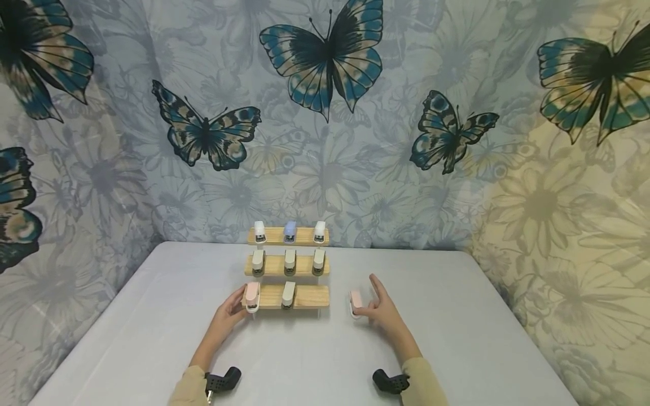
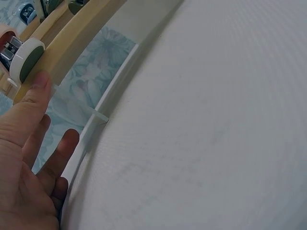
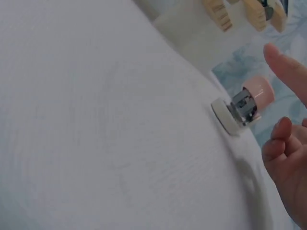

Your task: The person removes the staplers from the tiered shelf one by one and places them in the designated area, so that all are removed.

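My left hand (image 1: 231,310) holds the left end of a tiered wooden rack (image 1: 312,296), its thumb on the front edge of the bottom shelf in the left wrist view. Right beside that thumb, a pink mini stapler (image 1: 252,296) stands on the shelf. A pale mini stapler (image 1: 288,294) stands at the middle of the same shelf. Right of the rack, another pink mini stapler (image 3: 259,92) rests on the table. My right hand (image 1: 383,316) is beside it, one finger stretched out and others curled. In the right wrist view a gap shows between hand and stapler.
Pale mini staplers (image 1: 290,261) line the middle shelf. The top shelf bears a blue mini stapler (image 1: 290,230) between two white ones. A white table (image 1: 284,361) lies beneath, with butterfly-printed cloth (image 1: 325,186) behind and at the sides.
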Demonstrator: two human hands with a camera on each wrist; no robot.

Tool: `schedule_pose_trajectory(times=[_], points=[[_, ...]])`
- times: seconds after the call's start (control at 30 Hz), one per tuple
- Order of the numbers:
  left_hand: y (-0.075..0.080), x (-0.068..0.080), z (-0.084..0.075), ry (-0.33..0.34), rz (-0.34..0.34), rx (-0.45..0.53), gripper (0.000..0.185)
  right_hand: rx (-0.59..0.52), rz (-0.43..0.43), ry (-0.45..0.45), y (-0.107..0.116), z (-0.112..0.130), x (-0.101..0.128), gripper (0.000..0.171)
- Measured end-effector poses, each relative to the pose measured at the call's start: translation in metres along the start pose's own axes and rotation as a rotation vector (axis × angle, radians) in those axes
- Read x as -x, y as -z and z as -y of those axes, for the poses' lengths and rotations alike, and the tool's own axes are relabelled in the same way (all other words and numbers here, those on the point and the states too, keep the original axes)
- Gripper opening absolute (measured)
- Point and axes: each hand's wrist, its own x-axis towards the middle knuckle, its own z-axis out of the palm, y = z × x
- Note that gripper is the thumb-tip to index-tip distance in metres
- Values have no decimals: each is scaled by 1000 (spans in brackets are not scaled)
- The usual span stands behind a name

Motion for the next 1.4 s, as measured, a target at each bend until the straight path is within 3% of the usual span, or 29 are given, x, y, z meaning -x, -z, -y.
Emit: schedule_pose_trajectory(times=[0.2, 0.47, 0.57, 0.73, 0.87, 0.97, 1.2, 1.4], points=[[1, 1, 0, -22, 5, -12, 61, 56, -84, 221, -18, -12, -15, 79], [-1, 2, 1, 26, 9, 38, 60, -108, 31, 153, -66, -12, -22, 74], [-2, 2, 1, 30, 7, 32, 60, -181, -14, 126, -83, -10, -22, 70], [-4, 2, 1, 17, -5, 26, 60, -267, -154, 181, -95, 5, -15, 60], [-3, 2, 0, 23, -9, 18, 61, -322, -161, 223, -105, 7, -11, 54], [-3, 2, 1, 30, -9, 18, 60, -297, -178, 209, -115, -2, -15, 53], [-5, 1, 1, 15, 4, 17, 59, -164, -83, 122, -131, 9, -16, 60], [-3, 1, 1, 16, -6, 3, 59, -59, 95, 74, -134, 55, -8, 78]])
